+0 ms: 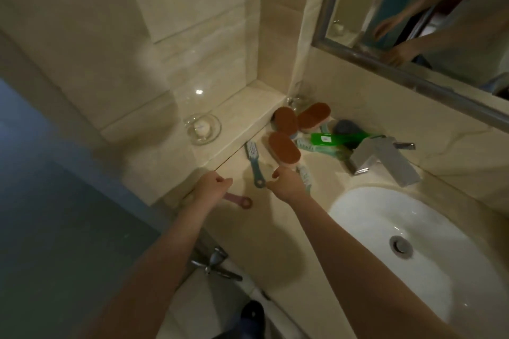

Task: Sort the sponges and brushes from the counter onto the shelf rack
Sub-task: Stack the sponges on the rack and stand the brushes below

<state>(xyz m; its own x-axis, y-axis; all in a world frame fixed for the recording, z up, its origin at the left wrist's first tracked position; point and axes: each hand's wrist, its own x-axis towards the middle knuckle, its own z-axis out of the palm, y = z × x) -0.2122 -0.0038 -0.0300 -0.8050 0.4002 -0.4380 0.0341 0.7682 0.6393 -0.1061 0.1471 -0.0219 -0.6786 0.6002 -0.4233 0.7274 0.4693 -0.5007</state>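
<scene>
Fingers (221, 181) of the left hand (212, 188) are curled into a loose fist. They seem to close on a pink brush (243, 201), whose ringed handle pokes out toward 4 o'clock of the hand, low over the counter (261, 231). Fingers (276, 173) of the right hand (286, 184) are also curled, thumb against forefinger. A white-bristled brush (304, 176) shows just beside that hand at 2 o'clock, and I cannot tell whether the hand holds it or it lies behind.

Between the two hands, toward 12 o'clock, a blue brush (252, 159) lies flat on the counter, apart from both. Further out at 1 o'clock sits the pile: three brown-topped sponges (285, 149), a green brush (340, 137) and a grey-blue sponge (344, 126), crowded against the wall beside the tap (385, 159). The white basin (352, 201) fills 4 o'clock. A glass dish (203, 129) rests on the ledge at 11 o'clock.

By my reading, this is the picking-up step, early on, since most items are unsorted on the counter. The shelf rack is out of view (so its direction is unknown). The next move likely calls for a firm grip on the thin handles, then a lift clear of the pile before turning toward the rack.
</scene>
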